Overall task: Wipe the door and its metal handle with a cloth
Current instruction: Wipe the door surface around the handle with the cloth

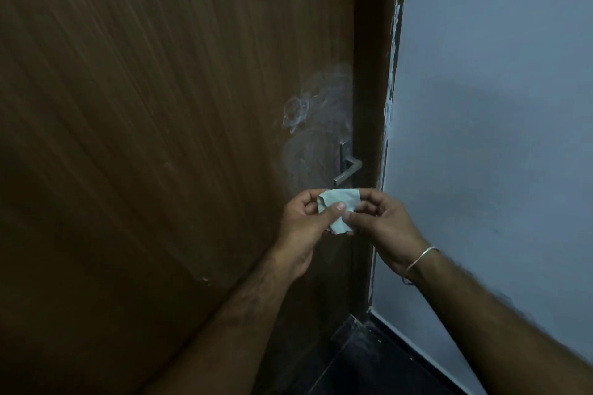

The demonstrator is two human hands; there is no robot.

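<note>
- The left hand and the right hand are meeting in front of the door, and both are pinching the small pale cloth between thumb and fingertips, so the cloth is sitting in a shared grip between the two palms.
- The cloth is looking bunched and partly folded; it is not touching the door at this moment.
- The metal handle is sitting just above the grip, close to the door's edge, with its lever angling down toward the hands.
- Whitish swirled smears are showing on the wood higher above the grip, around and over the handle area.
- My judgement: the hands are refolding the cloth for the wiping ahead.
- Risk: a cloth pinched this lightly by its edges could be slipping to the dark floor below the grip while it is being passed or folded.
- Risk: a small wad is covering little surface, so a stroke could be spreading the smears instead of lifting them.
- Risk: pressing on the lever while wiping could be unlatching the door and swinging it.
</note>
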